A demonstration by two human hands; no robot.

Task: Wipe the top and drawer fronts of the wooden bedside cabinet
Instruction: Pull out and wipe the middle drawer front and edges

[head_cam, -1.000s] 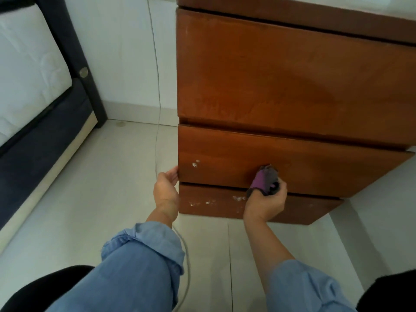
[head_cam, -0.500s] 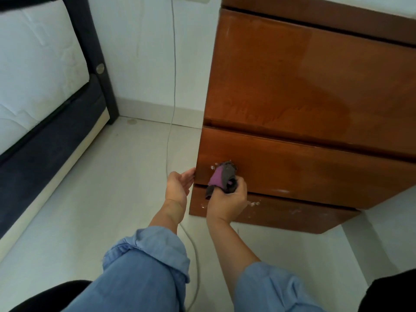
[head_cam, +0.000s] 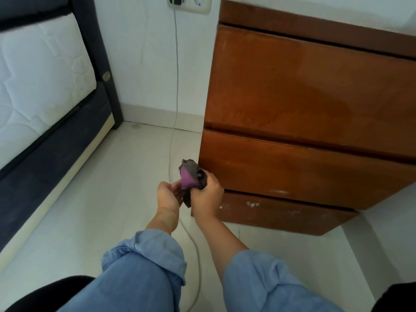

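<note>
The wooden bedside cabinet (head_cam: 304, 97) fills the right side, with three drawer fronts stacked. The middle drawer front (head_cam: 292, 167) has a small pale smear low down. The bottom drawer front (head_cam: 281, 212) carries white specks. A crumpled grey and purple cloth (head_cam: 191, 176) is held just off the cabinet's left front corner. My right hand (head_cam: 206, 195) is closed on the cloth from the right. My left hand (head_cam: 168, 194) touches the cloth's lower left part with its fingers. The cabinet top is out of view.
A dark bed frame (head_cam: 108, 70) with a white mattress (head_cam: 40, 75) stands at the left. A thin cable (head_cam: 175, 86) runs from a wall socket (head_cam: 191, 3) down across the pale floor (head_cam: 90, 210) between my arms. White wall lies behind.
My right hand has carried the cloth leftward along the middle drawer front and off its left edge. My left hand has left the cabinet corner and come to the cloth.
</note>
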